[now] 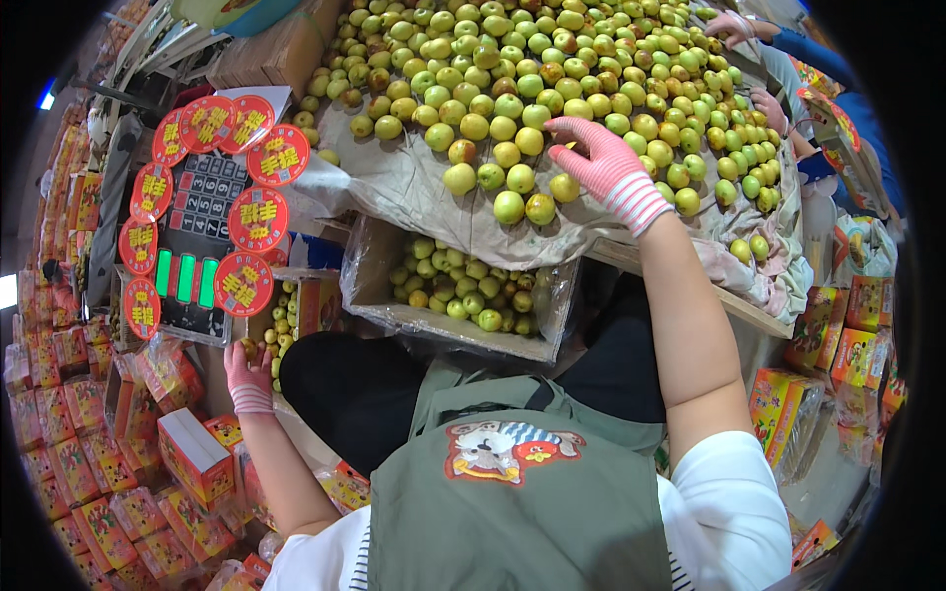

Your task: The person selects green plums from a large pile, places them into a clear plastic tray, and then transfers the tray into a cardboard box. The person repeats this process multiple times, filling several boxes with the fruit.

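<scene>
Many green and reddish-brown jujube-like fruits (506, 154) lie spread on a cloth-covered table (414, 185). My right hand (602, 159), in a pink striped glove, reaches over their near part; its thumb and fingers are apart beside the fruits, with nothing seen held. At the left, my left hand (249, 377), in a matching glove, has its fingers around a brownish fruit (250, 346), next to a narrow box of fruits (284, 318). Between the two hands, a plastic-lined cardboard box (451, 319) holds more fruits below the table edge.
A scale keypad and display (203, 214) ringed by round red stickers stands at the left. Stacked cardboard (277, 52) is behind it. Red and yellow printed cartons (196, 458) fill the left floor, with more cartons (783, 410) at right. A co-worker's gloved hands (730, 29) are at the far right.
</scene>
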{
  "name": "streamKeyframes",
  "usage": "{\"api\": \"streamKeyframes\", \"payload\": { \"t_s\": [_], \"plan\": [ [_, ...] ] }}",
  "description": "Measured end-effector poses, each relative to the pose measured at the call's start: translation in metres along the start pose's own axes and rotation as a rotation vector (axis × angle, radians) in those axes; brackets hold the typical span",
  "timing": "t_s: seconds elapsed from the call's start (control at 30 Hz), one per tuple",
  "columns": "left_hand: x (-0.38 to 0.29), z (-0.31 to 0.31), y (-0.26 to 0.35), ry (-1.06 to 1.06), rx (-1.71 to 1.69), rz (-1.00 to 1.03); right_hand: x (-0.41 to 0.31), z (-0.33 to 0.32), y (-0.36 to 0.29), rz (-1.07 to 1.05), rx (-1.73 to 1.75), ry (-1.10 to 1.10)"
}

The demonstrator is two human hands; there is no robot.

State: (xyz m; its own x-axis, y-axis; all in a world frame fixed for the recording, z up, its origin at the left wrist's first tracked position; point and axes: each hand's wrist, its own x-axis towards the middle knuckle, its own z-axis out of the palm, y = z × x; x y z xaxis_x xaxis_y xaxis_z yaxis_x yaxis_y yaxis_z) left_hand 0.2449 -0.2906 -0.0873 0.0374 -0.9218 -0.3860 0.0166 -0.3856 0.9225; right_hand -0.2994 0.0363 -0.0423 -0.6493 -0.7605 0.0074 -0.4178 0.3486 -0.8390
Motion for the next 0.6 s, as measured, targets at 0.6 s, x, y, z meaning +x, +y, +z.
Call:
{"api": "streamKeyframes", "payload": {
  "t_s": [0.6],
  "plan": [
    [-0.113,0.252,-0.056,-1.054,0.927,0.682,-0.025,0.076,-0.001,-0.538,-0.729,-0.192]
  ]
}}
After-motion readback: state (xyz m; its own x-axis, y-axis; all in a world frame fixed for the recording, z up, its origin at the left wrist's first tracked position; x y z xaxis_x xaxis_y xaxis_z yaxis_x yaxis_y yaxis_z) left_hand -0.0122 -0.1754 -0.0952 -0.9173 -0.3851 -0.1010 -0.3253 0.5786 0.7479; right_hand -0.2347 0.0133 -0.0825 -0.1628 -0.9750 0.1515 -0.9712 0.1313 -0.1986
